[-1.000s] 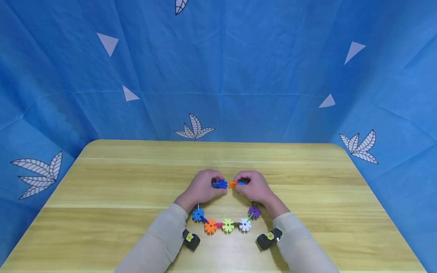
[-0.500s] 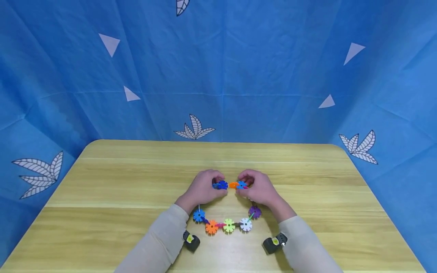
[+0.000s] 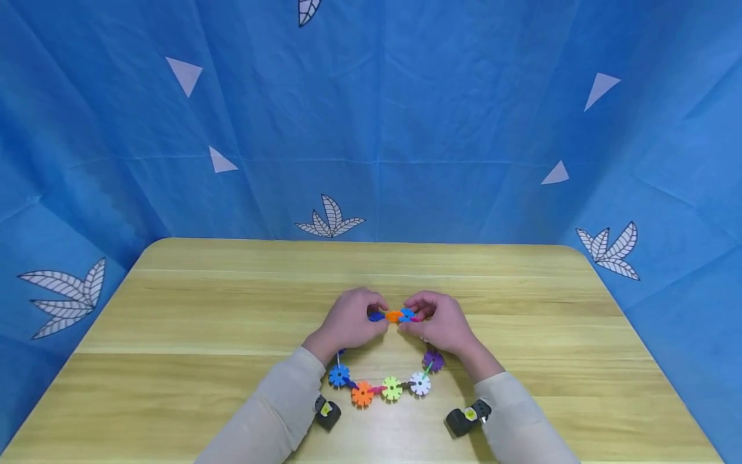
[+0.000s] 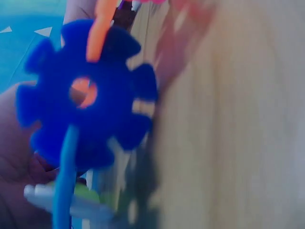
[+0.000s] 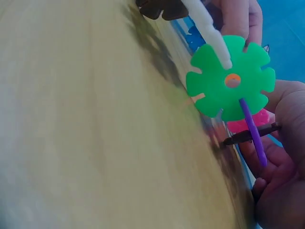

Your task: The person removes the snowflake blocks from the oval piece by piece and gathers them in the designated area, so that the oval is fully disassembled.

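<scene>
In the head view, my left hand [image 3: 351, 318] holds a dark blue notched disc [image 3: 376, 317] of a plastic snowflake-disc chain between thumb and fingers. An orange disc [image 3: 393, 316] sits against it; whether they interlock cannot be told. My right hand [image 3: 437, 320] holds a light blue disc [image 3: 408, 315] joined to the orange one, with fingers bent around it. Nearer me curves the rest of the chain. Its dark blue link [image 4: 114, 86] fills the left wrist view, while a green link [image 5: 252, 67] stands before my right hand in the right wrist view, a pink disc [image 5: 252, 121] behind it.
The chain's near side has a blue disc [image 3: 339, 376], an orange disc [image 3: 362, 394], a lime disc [image 3: 391, 388], a white disc [image 3: 420, 384] and a purple disc [image 3: 433, 361]. The wooden table [image 3: 174, 361] meets a blue curtain [image 3: 377, 129] at its back edge.
My right fingers have shifted from the orange disc to the light blue one. My left hand has tilted the dark blue disc, closing the gap to the orange. The near chain has slid slightly toward me.
</scene>
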Action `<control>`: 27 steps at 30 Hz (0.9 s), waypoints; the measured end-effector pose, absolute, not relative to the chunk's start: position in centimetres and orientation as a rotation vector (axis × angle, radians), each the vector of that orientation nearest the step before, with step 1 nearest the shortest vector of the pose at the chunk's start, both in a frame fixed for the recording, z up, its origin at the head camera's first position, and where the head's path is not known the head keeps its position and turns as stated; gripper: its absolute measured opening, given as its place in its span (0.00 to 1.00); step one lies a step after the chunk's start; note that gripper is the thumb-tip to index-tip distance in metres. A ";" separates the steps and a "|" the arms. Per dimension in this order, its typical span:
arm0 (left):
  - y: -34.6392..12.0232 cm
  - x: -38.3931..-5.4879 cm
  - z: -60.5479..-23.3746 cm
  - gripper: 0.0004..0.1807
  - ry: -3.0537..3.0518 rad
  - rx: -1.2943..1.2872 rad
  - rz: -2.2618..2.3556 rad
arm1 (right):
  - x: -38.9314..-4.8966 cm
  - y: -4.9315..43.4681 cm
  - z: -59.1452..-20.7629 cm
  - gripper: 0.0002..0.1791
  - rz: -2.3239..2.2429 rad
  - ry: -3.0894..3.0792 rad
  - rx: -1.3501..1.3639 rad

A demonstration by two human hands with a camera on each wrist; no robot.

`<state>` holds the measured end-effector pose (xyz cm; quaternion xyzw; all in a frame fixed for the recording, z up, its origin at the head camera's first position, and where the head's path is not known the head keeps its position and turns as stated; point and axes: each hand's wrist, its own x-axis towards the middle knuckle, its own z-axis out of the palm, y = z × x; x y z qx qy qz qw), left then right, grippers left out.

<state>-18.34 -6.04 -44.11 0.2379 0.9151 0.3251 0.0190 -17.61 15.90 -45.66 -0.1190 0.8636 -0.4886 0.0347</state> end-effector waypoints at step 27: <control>-5.0 -18.3 -44.2 0.02 2.943 0.952 0.826 | -17.6 15.8 -46.0 0.17 -1.515 2.665 -0.429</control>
